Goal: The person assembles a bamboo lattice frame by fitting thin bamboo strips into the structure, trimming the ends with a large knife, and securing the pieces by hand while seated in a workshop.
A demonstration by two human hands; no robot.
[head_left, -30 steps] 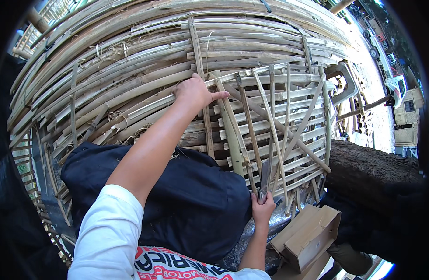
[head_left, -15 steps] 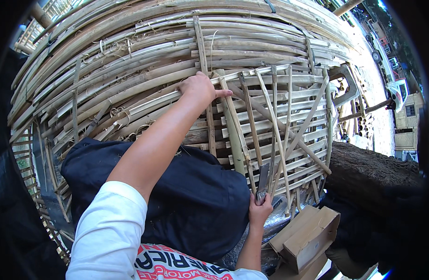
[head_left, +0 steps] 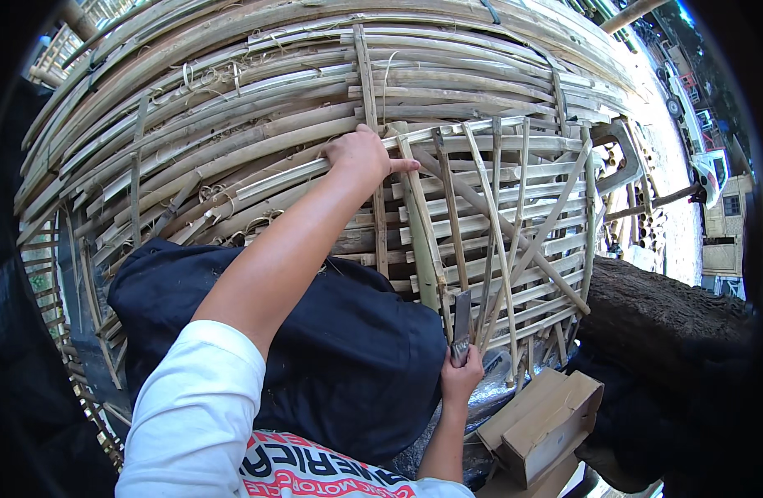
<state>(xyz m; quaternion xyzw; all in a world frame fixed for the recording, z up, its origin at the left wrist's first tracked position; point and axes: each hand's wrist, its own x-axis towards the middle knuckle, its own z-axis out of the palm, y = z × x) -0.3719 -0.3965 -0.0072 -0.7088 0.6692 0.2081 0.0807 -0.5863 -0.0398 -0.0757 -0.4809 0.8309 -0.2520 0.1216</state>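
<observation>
My left hand (head_left: 358,158) is closed over a pale split bamboo strip (head_left: 286,181), its thumb stretched across the top of a narrow upright strip (head_left: 424,217). The curled fingertips are mostly hidden. Lower down, my right hand (head_left: 462,378) grips a knife by its short greyish handle. The knife's flat, squared blade (head_left: 463,314) points away from me, close beside the lower end of the upright strip. A thicker greenish bamboo piece (head_left: 416,241) stands just left of that strip. Several thin sticks (head_left: 498,241) lean to the right of the blade.
Long split bamboo lengths (head_left: 257,108) are stacked across the far side. A slatted bamboo frame (head_left: 555,249) is at the right, near a thick log (head_left: 655,303). Dark cloth (head_left: 340,357) covers my lap. A cardboard box (head_left: 555,436) sits at lower right.
The knife blade has shifted left toward the upright strip and stands straighter. My left hand keeps its place on the bamboo. The whole view has shifted slightly.
</observation>
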